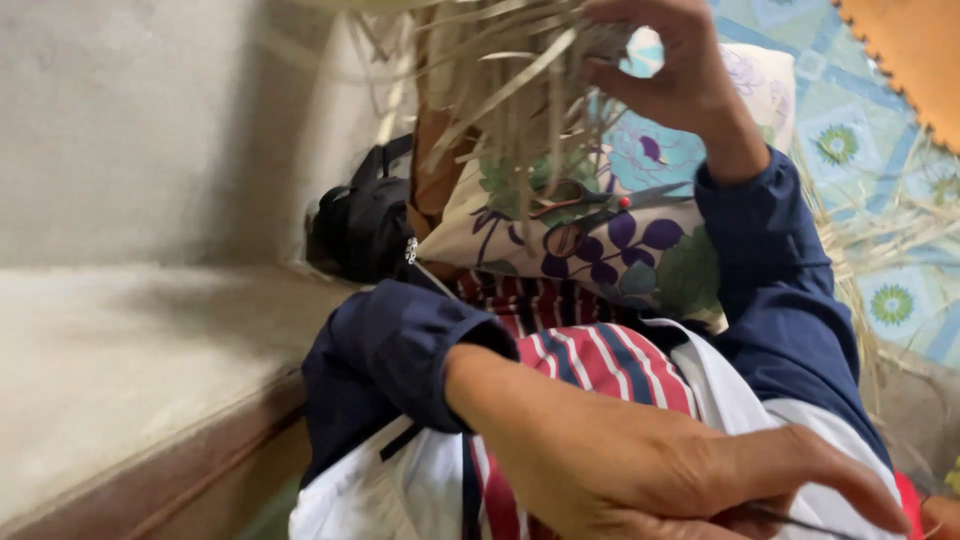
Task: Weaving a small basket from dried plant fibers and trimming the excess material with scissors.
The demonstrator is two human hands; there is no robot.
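Head view shows us the dried straw strips (500,90) hanging in a loose bundle from the top edge, gathered at our right hand (670,75), whose fingers are pinched closed on their upper ends, raised well above our lap. Our left hand (640,470) lies low and near the camera, far from that bundle, its fingers curled around a thin dark strand (800,520) that pokes out past the thumb. Just below the right hand and behind the hanging strips, a pair of scissors (590,215) rests on a flowered cushion (640,240). Left of the cushion sits a black bag (365,225) against the wall. More loose straw (880,240) lies to the right of our right forearm, on a patterned blue mat (880,150).
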